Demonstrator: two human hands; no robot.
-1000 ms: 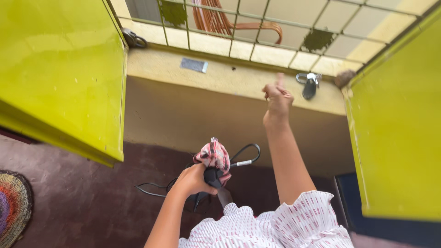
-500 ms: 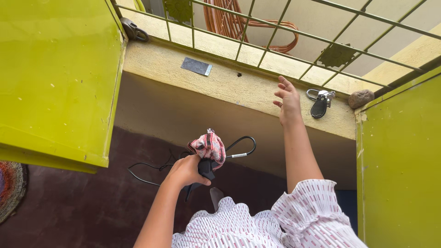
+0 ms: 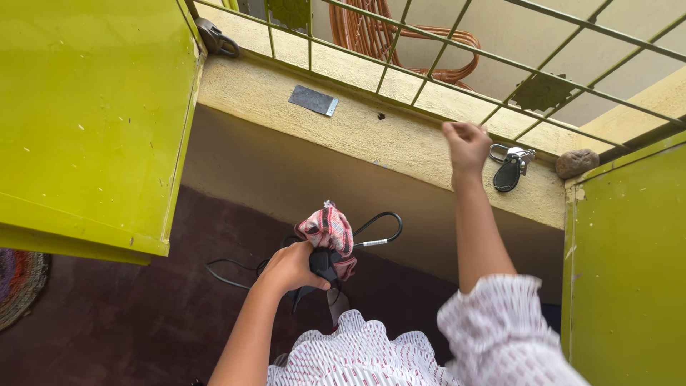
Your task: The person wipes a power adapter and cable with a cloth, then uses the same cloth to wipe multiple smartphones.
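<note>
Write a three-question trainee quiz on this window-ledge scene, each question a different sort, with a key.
1. True or false: the left hand holds a pink patterned cloth together with a black cable.
2. Which thing lies on the ledge closest to the right hand?
A. the bunch of keys
B. the stone
C. the small grey card
3. Fill in: the shutters on both sides are painted ____.

Key: 1 true; 2 A; 3 yellow-green.
</note>
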